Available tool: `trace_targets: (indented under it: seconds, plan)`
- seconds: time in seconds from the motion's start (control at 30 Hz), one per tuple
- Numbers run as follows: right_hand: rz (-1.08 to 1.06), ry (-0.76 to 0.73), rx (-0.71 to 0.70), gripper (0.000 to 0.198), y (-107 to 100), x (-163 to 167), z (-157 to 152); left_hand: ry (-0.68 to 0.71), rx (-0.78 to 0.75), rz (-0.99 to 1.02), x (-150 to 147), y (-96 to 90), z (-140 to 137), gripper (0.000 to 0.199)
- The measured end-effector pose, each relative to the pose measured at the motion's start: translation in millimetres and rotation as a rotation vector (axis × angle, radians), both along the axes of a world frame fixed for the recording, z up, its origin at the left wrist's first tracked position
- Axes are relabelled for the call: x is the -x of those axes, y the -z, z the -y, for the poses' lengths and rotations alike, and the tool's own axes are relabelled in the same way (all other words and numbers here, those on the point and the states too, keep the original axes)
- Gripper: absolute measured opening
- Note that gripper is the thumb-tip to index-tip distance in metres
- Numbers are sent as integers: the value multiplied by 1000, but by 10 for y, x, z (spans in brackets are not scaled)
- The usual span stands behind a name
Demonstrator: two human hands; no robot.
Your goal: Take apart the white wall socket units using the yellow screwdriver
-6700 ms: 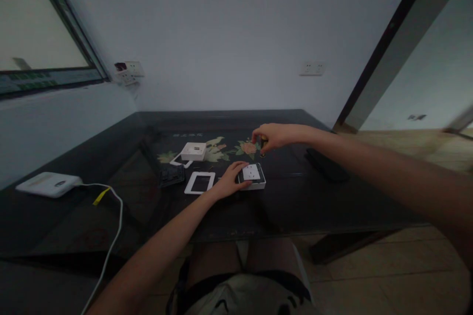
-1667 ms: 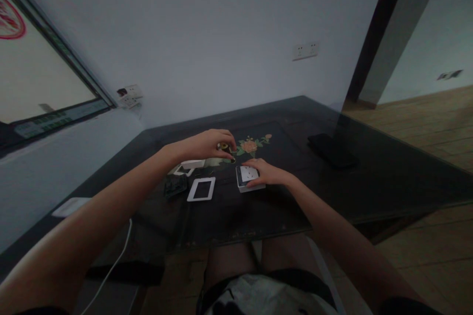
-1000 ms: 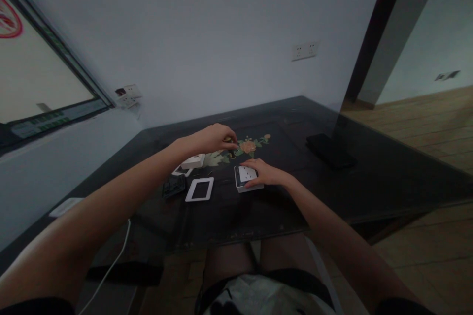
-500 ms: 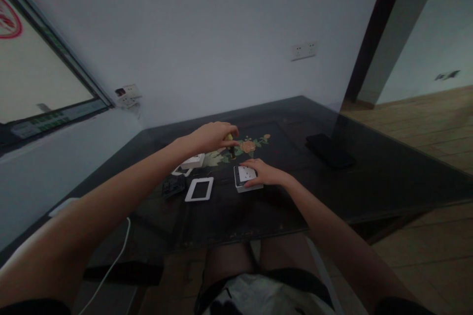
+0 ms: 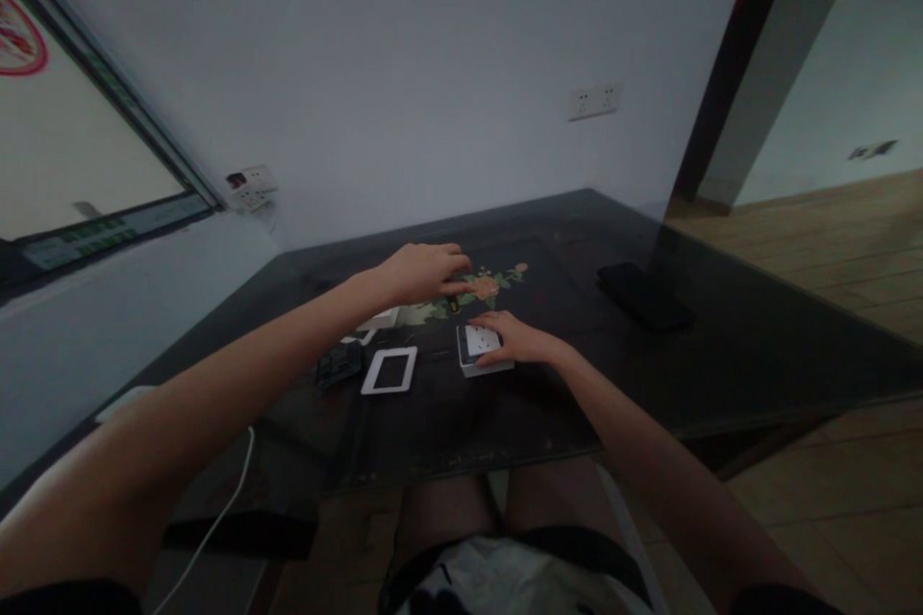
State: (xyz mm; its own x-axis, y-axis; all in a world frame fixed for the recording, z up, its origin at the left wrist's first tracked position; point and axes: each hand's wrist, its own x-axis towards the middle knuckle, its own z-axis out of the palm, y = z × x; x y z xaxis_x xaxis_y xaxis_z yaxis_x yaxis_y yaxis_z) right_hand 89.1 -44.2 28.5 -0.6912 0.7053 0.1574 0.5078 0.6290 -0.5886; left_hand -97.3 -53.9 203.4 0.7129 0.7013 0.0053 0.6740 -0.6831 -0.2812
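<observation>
My left hand (image 5: 431, 271) is closed over a black-and-yellow screwdriver (image 5: 454, 305), above the table's flower pattern. Only the lower part of its handle shows below my fingers; the rest is hidden. My right hand (image 5: 509, 334) grips a white wall socket (image 5: 481, 339) from its right side, thumb near and fingers at the far edge. The socket sits on a white box-like base (image 5: 488, 368). A white rectangular frame (image 5: 368, 371) lies flat to the left of it.
Left of the frame is a dark plastic part (image 5: 338, 363), with white pieces (image 5: 386, 318) partly behind my left forearm. A black phone-like case (image 5: 644, 296) lies on the right of the dark table (image 5: 764, 346). A white cable (image 5: 235, 492) hangs at the front left.
My left hand has shifted slightly down and to the right, and the yellow top of the screwdriver is now hidden by my fingers. My right hand stays on the socket.
</observation>
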Motion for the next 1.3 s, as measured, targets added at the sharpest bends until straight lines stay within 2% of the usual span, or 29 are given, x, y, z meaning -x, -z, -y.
trace_targets:
  seconds: [0.1, 0.2, 0.37, 0.5, 0.6, 0.7, 0.77, 0.9, 0.97, 1.07, 1.13, 1.23, 1.3]
  plan:
    - [6, 5, -3, 83, 5, 3, 5, 97, 133, 33, 67, -43, 3, 43]
    - [1, 8, -3, 82, 23, 1, -3, 146, 224, 29, 132, -84, -30, 33]
    - [-11, 3, -2, 82, 15, -7, 0, 106, 164, 35, 109, -13, -80, 13]
    - [-8, 2, -1, 81, -16, -9, 17, 19, 72, 65, 97, 52, -76, 24]
    - [-7, -4, 2, 81, -20, -7, 22, 91, 162, 120, 140, 7, -58, 28]
    - [-4, -4, -7, 79, -14, -5, 25, 151, 256, 121, 159, -70, -46, 19]
    - [5, 5, -10, 79, -14, -3, 28, 100, 232, 92, 140, -86, -43, 16]
    - [25, 9, -18, 80, -25, 4, 31, -79, 92, 85, 94, -14, -42, 36]
    - [30, 7, -21, 80, -21, 6, 24, -32, 90, 139, 101, 18, -42, 37]
    - [29, 6, -33, 81, 7, 7, 6, 142, 221, 175, 138, 6, -54, 37]
    - [23, 4, -43, 81, 30, 7, -4, 193, 283, 137, 150, -25, -69, 29]
    - [11, 3, -41, 81, 43, 6, -9, 126, 238, 47, 122, -57, -76, 21]
    - [6, 5, -29, 83, 38, 7, -6, 25, 149, -14, 85, -58, -57, 30]
